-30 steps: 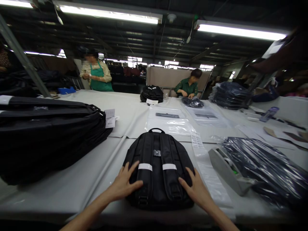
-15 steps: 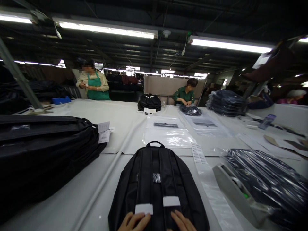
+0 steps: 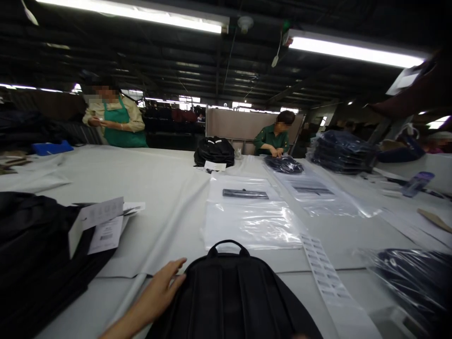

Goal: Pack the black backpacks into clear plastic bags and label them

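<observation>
so the smooth black round-topped backpack with two padded straps (image 3: 231, 301) is laid strap side up on the table's near edge, just short of the flat clear plastic bag with a dark strip (image 3: 243, 226). the left hand (image 3: 164, 285) is held open at the backpack's upper left edge, fingers and thumb spread, clamped on nothing. the right hand (image 3: 299, 336) is cut off by the bottom of the view, only a blurry sliver, so its grip can't be told. the two are kept well apart.

tip-wise, the backpack is probably best steadied by its sides with flat, light fingers, so the shape isn't dented. equal pressure should be used on both sides or it'll likely get skewed. the short black carry loop (image 3: 229, 245) can be used as a centre mark, and the straps are better kept flat. care is needed near the white printed label strip (image 3: 325, 268) on the right, as it could be snagged.

compared with half a second ago, the left hand is shifted from the lower strap to the upper side, most of the right hand is lost from view, and the white strap bands are no longer seen.
</observation>
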The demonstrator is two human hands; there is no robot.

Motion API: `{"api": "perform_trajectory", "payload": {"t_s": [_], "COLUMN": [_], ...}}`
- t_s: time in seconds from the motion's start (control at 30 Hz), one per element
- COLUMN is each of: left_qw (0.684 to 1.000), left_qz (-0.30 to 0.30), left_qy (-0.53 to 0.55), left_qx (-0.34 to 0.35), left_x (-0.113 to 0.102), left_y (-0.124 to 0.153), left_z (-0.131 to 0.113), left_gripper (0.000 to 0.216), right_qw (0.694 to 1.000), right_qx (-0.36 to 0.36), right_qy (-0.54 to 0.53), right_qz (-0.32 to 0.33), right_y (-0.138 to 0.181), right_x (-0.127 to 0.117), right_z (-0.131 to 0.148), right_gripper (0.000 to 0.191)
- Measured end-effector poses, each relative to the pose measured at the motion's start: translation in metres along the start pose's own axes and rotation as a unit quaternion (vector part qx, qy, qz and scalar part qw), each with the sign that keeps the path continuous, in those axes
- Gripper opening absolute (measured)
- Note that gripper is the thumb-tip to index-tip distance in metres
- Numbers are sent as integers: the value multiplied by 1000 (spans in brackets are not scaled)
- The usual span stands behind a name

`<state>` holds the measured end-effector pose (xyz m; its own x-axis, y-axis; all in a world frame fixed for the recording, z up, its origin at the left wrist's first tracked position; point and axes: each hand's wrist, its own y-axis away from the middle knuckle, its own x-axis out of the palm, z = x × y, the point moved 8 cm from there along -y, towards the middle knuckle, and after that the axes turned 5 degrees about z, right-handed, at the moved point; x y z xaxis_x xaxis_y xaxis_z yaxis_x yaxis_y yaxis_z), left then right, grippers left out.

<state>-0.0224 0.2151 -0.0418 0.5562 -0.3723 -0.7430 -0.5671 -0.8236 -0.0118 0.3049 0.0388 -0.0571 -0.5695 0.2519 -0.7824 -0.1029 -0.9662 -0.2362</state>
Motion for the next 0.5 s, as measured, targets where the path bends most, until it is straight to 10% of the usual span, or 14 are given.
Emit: {"api": "perform_trajectory", "payload": {"t_s": [0.1, 0.27, 0.5], "left_qw": [980, 955, 934], "left_qz": [176, 269, 309], "left_qy": [92, 126, 109], "left_qx": [-22, 11, 144], "left_x": [35, 56, 6], "left_y": [-66, -101, -75], "left_z": [-6, -27, -99], "left_gripper": [44, 38, 35], "right_qw": [997, 963, 953], "right_qx": [74, 12, -83], "right_qy": [-28, -113, -94], "right_qz": [7, 243, 276], "right_y": [-55, -138, -110], "right_x": [2, 39, -25], "right_z": [-17, 11, 84], "right_gripper": [42, 26, 36]}}
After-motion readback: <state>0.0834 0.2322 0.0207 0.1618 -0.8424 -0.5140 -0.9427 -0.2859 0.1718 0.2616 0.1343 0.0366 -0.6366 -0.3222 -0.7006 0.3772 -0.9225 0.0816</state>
